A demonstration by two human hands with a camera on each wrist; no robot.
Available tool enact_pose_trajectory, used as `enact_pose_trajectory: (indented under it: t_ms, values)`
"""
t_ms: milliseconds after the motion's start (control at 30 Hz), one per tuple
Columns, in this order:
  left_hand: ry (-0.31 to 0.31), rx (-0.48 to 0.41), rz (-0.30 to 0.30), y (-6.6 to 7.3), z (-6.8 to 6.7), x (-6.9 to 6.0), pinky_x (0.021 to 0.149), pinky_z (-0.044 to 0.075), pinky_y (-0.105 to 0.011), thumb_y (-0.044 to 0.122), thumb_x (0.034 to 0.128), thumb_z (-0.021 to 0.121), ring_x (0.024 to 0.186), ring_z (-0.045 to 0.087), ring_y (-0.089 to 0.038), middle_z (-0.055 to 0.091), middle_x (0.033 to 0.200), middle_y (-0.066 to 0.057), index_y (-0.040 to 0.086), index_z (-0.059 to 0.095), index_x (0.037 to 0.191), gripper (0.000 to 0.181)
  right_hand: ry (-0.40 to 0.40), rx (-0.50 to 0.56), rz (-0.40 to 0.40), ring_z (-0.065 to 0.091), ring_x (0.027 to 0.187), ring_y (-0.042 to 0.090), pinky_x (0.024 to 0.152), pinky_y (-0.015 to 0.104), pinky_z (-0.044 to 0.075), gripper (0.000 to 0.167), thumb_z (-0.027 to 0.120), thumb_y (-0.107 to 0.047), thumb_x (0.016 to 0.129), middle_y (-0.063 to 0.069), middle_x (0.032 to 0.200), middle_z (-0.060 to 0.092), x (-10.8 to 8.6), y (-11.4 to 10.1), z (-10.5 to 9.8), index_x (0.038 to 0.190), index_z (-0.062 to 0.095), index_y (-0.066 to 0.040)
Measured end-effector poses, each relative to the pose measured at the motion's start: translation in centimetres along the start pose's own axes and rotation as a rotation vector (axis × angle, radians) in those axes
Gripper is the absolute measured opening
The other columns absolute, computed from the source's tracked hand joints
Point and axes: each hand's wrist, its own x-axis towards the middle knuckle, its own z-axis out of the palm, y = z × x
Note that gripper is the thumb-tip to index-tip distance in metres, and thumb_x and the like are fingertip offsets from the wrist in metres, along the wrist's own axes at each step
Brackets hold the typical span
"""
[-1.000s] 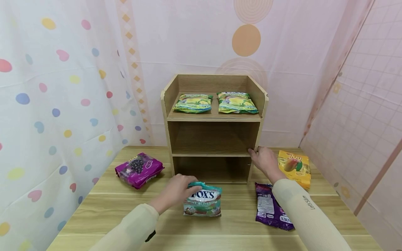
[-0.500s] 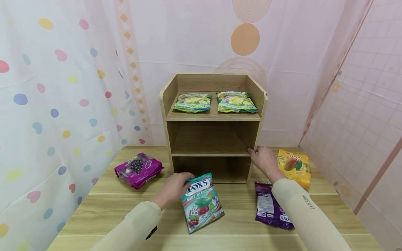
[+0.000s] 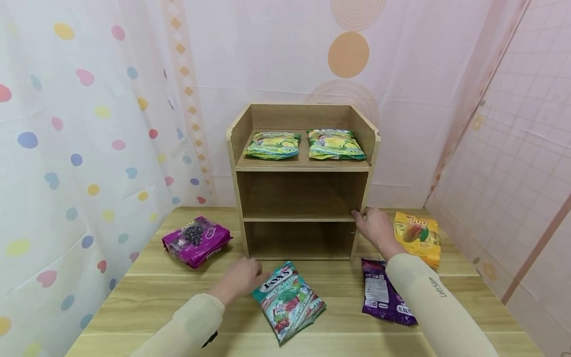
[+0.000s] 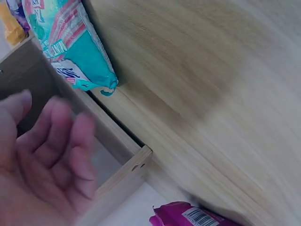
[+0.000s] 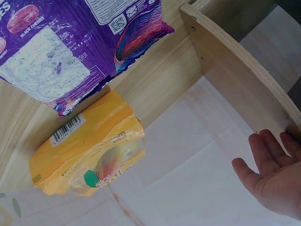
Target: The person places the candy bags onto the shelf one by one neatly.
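A teal bag of mint candy (image 3: 290,300) lies flat on the table in front of the wooden shelf (image 3: 305,168), turned at an angle. Just off its upper left corner is my left hand (image 3: 238,280), holding nothing; the left wrist view shows its fingers loosely bent. My right hand (image 3: 376,230) grips the shelf's right side panel, thumb at the front edge and some fingers along the outside. In the right wrist view most of those fingers (image 5: 265,150) look fairly straight, and the thumb is hidden.
Two green-yellow candy bags (image 3: 274,145) lie on the shelf's top tier. A magenta bag (image 3: 196,241) rests on the table at left. On the right are a purple bag (image 3: 376,292), partly behind my forearm, and a yellow bag (image 3: 417,238). Patterned curtains (image 3: 290,59) surround the table.
The teal bag has gone from held upright to lying flat on the table. My left hand has let it go and drawn slightly left. The right hand stays on the shelf.
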Motion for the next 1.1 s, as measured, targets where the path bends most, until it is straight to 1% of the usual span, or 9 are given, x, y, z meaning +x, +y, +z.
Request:
enact_pose_trajectory:
  t_ms: [133, 233, 367, 567, 633, 767, 833, 967, 1100]
  values:
    - [-0.168, 0.048, -0.116, 0.3, 0.3, -1.2, 0.057, 0.046, -0.034, 0.061, 0.0925, 0.056, 0.048, 0.049, -0.014, 0.053, 0.057, 0.001, 0.013, 0.057, 0.065, 0.055, 0.0, -0.004, -0.002, 0.056, 0.07, 0.03, 0.063, 0.043, 0.045, 0.04, 0.051, -0.036, 0.1, 0.014, 0.075, 0.062, -0.1, -0.1, 0.0, 0.081, 0.061, -0.002]
    - [-0.238, 0.035, -0.164, 0.5, 1.1, -2.0, 0.052, 0.044, -0.032, 0.067, 0.089, 0.056, 0.041, 0.05, -0.013, 0.055, 0.056, -0.001, 0.013, 0.057, 0.065, 0.059, -0.001, -0.01, -0.009, 0.056, 0.069, 0.03, 0.062, 0.043, 0.045, 0.04, 0.051, -0.035, 0.1, 0.013, 0.074, 0.061, -0.1, 0.0, 0.0, 0.079, 0.059, -0.002]
    - [-0.223, 0.038, -0.153, 0.7, 2.0, -2.4, 0.05, 0.042, -0.032, 0.064, 0.0882, 0.059, 0.043, 0.048, -0.013, 0.053, 0.055, -0.001, 0.014, 0.054, 0.061, 0.057, -0.002, -0.008, -0.011, 0.057, 0.07, 0.03, 0.064, 0.044, 0.045, 0.039, 0.051, -0.035, 0.1, 0.013, 0.074, 0.062, -0.1, 0.1, 0.1, 0.079, 0.06, -0.003]
    - [-0.183, -0.007, -0.108, 0.7, 2.3, -1.9, 0.064, 0.047, -0.04, 0.05, 0.0892, 0.067, 0.062, 0.048, -0.018, 0.052, 0.068, -0.002, 0.013, 0.057, 0.07, 0.044, -0.009, 0.0, 0.003, 0.055, 0.069, 0.029, 0.062, 0.041, 0.044, 0.041, 0.05, -0.037, 0.101, 0.012, 0.073, 0.06, -0.1, 0.0, 0.2, 0.08, 0.059, -0.003]
    - [-0.164, -0.013, -0.06, 0.7, 2.5, -1.7, 0.067, 0.048, -0.041, 0.043, 0.0906, 0.069, 0.065, 0.05, -0.02, 0.054, 0.07, -0.001, 0.012, 0.058, 0.076, 0.036, -0.006, -0.001, 0.002, 0.055, 0.069, 0.029, 0.061, 0.04, 0.043, 0.041, 0.05, -0.037, 0.101, 0.012, 0.073, 0.06, -0.1, 0.0, 0.2, 0.079, 0.059, -0.003]
    - [-0.086, 0.031, 0.09, 0.7, 2.9, -1.6, 0.074, 0.051, -0.045, 0.031, 0.0937, 0.067, 0.076, 0.062, -0.026, 0.065, 0.081, -0.005, 0.008, 0.065, 0.09, 0.023, -0.004, 0.0, -0.001, 0.055, 0.067, 0.028, 0.059, 0.038, 0.042, 0.041, 0.05, -0.036, 0.101, 0.011, 0.071, 0.059, -0.2, 0.1, 0.2, 0.077, 0.058, -0.004]
    - [-0.057, 0.048, 0.119, 0.8, 3.2, -1.6, 0.071, 0.052, -0.044, 0.032, 0.0949, 0.065, 0.074, 0.063, -0.025, 0.066, 0.079, -0.003, 0.009, 0.067, 0.09, 0.024, -0.006, -0.003, -0.001, 0.054, 0.066, 0.028, 0.058, 0.038, 0.042, 0.041, 0.05, -0.037, 0.101, 0.01, 0.07, 0.059, -0.2, 0.1, 0.2, 0.076, 0.057, -0.005]
    - [-0.102, 0.052, 0.051, 1.4, 3.5, -1.7, 0.063, 0.049, -0.039, 0.052, 0.0936, 0.06, 0.063, 0.055, -0.018, 0.058, 0.068, 0.001, 0.013, 0.063, 0.076, 0.043, -0.007, -0.004, 0.004, 0.055, 0.068, 0.028, 0.06, 0.039, 0.042, 0.041, 0.049, -0.038, 0.101, 0.011, 0.072, 0.06, -0.1, 0.2, 0.2, 0.079, 0.059, -0.004]
    - [-0.184, 0.05, -0.011, 2.2, 3.4, -1.4, 0.074, 0.051, -0.043, 0.064, 0.0875, 0.061, 0.074, 0.06, -0.023, 0.063, 0.078, -0.004, 0.007, 0.066, 0.085, 0.057, -0.004, 0.001, 0.007, 0.056, 0.071, 0.029, 0.062, 0.041, 0.044, 0.041, 0.049, -0.038, 0.101, 0.012, 0.076, 0.062, 0.0, 0.1, 0.1, 0.082, 0.061, -0.003]
